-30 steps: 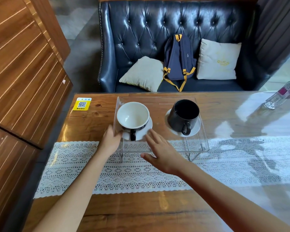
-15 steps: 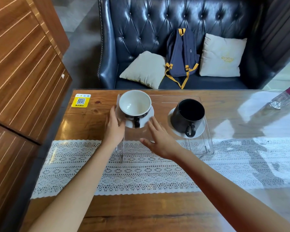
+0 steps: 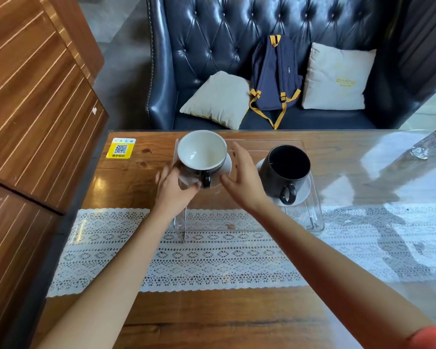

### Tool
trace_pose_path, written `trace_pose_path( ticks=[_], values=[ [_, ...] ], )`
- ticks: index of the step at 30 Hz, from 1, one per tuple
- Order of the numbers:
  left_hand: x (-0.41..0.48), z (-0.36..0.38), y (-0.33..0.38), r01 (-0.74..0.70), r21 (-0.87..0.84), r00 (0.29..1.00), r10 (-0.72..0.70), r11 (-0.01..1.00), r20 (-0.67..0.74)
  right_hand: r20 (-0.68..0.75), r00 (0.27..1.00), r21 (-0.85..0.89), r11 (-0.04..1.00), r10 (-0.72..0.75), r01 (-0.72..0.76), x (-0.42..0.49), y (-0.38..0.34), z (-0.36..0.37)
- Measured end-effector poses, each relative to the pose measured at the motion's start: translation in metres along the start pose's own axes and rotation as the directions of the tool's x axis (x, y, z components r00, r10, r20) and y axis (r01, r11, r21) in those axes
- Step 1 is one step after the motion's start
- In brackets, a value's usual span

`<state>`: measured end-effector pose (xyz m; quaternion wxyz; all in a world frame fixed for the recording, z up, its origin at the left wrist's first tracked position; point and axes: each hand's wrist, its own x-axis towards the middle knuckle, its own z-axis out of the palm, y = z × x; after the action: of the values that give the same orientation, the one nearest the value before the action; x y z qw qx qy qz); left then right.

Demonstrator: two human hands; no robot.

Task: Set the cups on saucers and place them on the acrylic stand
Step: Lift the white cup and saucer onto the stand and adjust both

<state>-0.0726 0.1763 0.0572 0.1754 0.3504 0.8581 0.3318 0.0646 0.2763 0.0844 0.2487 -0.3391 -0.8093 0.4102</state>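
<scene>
Gripping the near-left rim of the white saucer under the white-lined cup, the left hand holds it on the acrylic stand, the right hand open beside it, the black cup saucered to its right.

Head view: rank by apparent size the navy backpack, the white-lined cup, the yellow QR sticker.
1. Navy backpack with yellow straps, though farthest away.
2. White-lined cup with black outside.
3. Yellow QR sticker.
</scene>
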Motion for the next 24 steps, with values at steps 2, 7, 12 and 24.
trace_pose_path(
  ticks=[2, 7, 12, 24],
  values=[
    [0.002, 0.001, 0.000, 0.000, 0.039, 1.000, 0.001, 0.999, -0.019, 0.044, 0.999, 0.084, 0.996, -0.014, 0.010, 0.012, -0.005, 0.006],
    [0.003, 0.001, -0.006, 0.009, 0.058, 1.000, -0.009, 0.998, 0.006, 0.091, 0.996, 0.118, 0.993, -0.019, 0.009, 0.028, -0.001, 0.019],
    [0.003, 0.003, -0.006, 0.013, 0.023, 1.000, -0.013, 1.000, 0.012, 0.086, 0.996, 0.082, 0.997, -0.021, 0.013, 0.029, 0.002, 0.018],
    [0.003, 0.002, -0.006, 0.032, 0.007, 0.999, -0.032, 0.999, 0.020, 0.122, 0.992, 0.066, 0.998, 0.007, -0.015, 0.027, -0.003, 0.016]
  ],
)
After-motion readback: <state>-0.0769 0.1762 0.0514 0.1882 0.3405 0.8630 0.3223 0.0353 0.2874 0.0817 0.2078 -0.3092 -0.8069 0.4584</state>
